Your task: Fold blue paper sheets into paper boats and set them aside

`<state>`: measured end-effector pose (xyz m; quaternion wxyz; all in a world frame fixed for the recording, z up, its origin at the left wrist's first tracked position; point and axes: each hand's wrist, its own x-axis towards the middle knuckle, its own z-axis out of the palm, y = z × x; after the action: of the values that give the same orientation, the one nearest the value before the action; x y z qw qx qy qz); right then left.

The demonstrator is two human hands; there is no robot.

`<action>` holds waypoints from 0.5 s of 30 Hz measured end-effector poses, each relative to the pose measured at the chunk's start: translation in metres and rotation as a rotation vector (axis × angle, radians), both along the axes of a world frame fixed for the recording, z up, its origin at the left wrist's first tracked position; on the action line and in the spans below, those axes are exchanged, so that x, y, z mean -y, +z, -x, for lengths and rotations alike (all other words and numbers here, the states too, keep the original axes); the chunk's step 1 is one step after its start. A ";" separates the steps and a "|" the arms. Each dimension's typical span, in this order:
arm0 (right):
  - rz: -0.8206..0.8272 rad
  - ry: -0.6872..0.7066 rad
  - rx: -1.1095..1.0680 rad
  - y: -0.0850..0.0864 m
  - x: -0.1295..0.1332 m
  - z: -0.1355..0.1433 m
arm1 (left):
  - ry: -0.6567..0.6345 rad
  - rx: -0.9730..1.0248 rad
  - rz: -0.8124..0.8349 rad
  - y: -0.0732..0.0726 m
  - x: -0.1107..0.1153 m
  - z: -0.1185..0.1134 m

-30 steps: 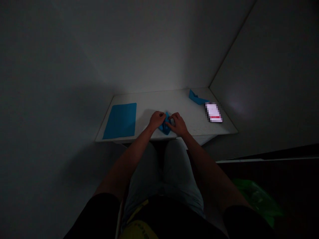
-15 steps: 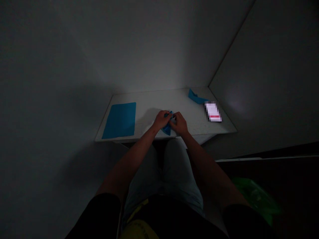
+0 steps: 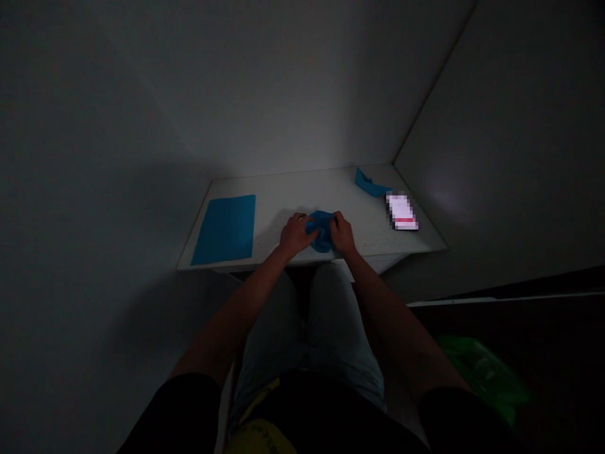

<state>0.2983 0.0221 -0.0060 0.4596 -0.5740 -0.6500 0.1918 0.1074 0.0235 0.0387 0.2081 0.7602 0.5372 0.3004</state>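
Between my two hands, near the front edge of the white table (image 3: 278, 189), is a folded piece of blue paper (image 3: 323, 237), spread wide and rounded. My left hand (image 3: 295, 234) grips its left side, with the thumb reaching over the paper. On the other side my right hand (image 3: 342, 233) holds the right edge, fingers curled round it. The underside of the paper and some fingertips are hidden. A folded blue paper boat (image 3: 371, 185) lies at the back right of the table.
A flat blue sheet of paper (image 3: 225, 228) lies on the table's left part. Beside the boat rests a lit phone (image 3: 401, 212), its screen blurred. Walls border the table at the back and right. A green plastic bag (image 3: 482, 372) is on the dark floor, lower right.
My hands have moved apart, the left one to the left. The blue paper between them has gone from narrow and pointed to opened out and rounder.
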 end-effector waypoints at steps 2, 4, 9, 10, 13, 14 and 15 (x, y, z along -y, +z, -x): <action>0.020 -0.003 -0.075 0.002 0.001 0.000 | 0.031 -0.017 0.008 -0.003 0.003 0.006; 0.026 0.006 -0.120 0.003 0.002 0.000 | 0.058 -0.008 0.023 -0.005 0.005 0.008; 0.051 0.017 -0.153 0.008 0.002 0.002 | 0.060 -0.050 0.114 0.004 0.009 0.000; 0.059 0.014 -0.161 0.008 0.002 0.002 | 0.057 -0.078 0.133 0.009 0.011 -0.003; 0.081 0.009 -0.201 0.010 0.003 0.001 | 0.069 -0.162 0.151 0.025 0.016 -0.012; 0.085 0.013 -0.217 0.010 0.003 0.001 | 0.078 -0.186 0.150 0.030 0.017 -0.014; 0.089 0.020 -0.233 0.010 0.003 0.000 | 0.088 -0.206 0.151 0.035 0.018 -0.015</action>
<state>0.2978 0.0192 0.0042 0.5041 -0.5612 -0.5888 0.2902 0.1227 0.0054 0.0740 0.1949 0.7448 0.6098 0.1883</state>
